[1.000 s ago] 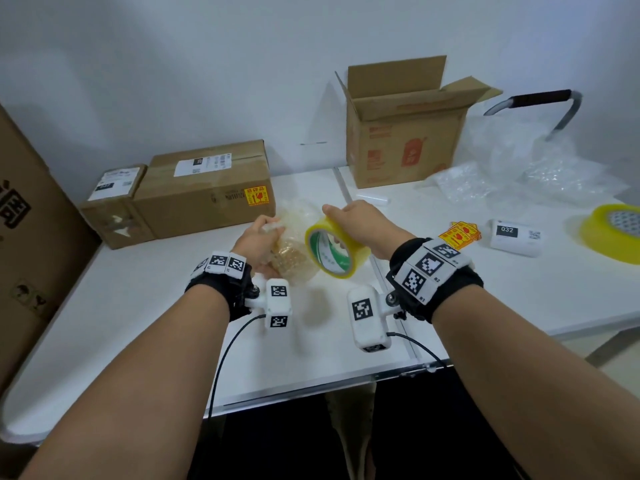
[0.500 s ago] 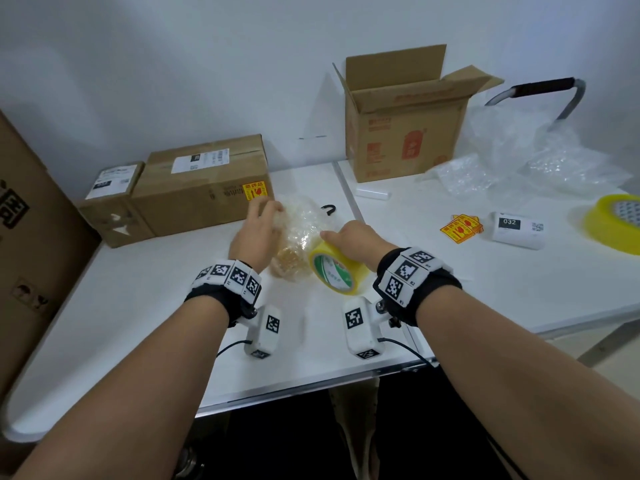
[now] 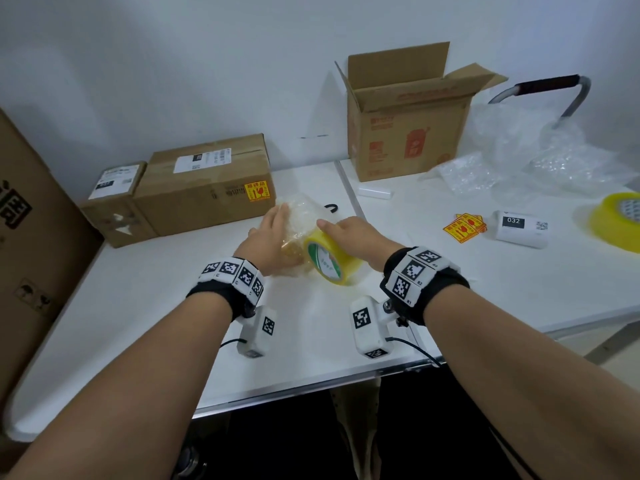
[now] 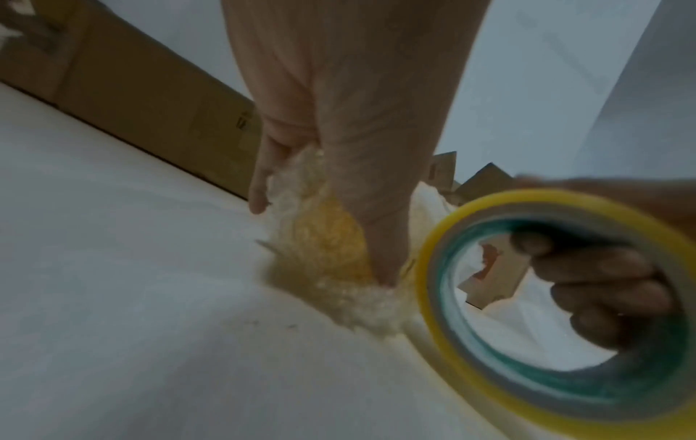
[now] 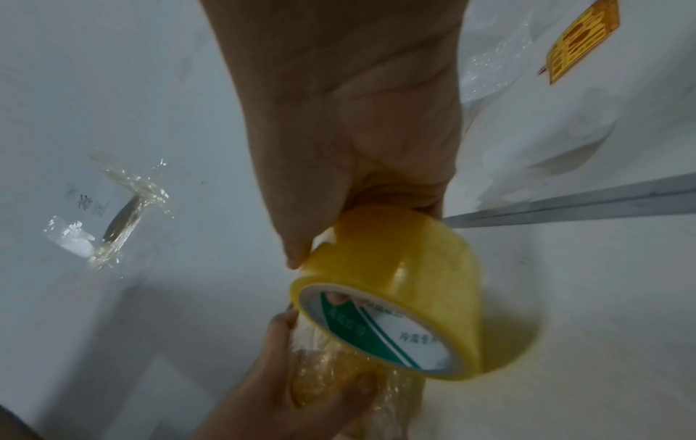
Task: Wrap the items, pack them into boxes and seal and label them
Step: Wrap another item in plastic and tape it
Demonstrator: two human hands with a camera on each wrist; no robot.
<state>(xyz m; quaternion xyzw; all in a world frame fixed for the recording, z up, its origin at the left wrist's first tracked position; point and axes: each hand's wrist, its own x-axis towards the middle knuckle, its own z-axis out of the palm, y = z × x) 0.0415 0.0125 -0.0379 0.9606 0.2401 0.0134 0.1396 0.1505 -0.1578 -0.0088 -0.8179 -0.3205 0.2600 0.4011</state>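
A bubble-wrapped amber item [image 3: 300, 226] lies on the white table [image 3: 138, 299] at its middle. My left hand [image 3: 266, 237] lies over it, fingers and thumb wrapped round the bundle [image 4: 320, 238]. My right hand [image 3: 349, 233] grips a yellow tape roll [image 3: 330, 259] right beside the bundle, thumb on the outside and fingers through the core [image 4: 602, 291]. In the right wrist view the roll [image 5: 391, 303] touches the wrap [image 5: 331, 375]. An open cardboard box [image 3: 408, 129] stands at the back.
Two sealed boxes [image 3: 204, 188] [image 3: 116, 202] sit at the back left, a big carton [image 3: 31, 258] at the far left. Loose bubble wrap [image 3: 540, 161], fragile stickers [image 3: 465, 227], a white label roll [image 3: 521, 229] and a second tape roll [image 3: 621, 221] lie at the right.
Both hands went forward and down to the table with the bundle and the roll. The left hand shifted from holding the bundle's end to lying over its top.
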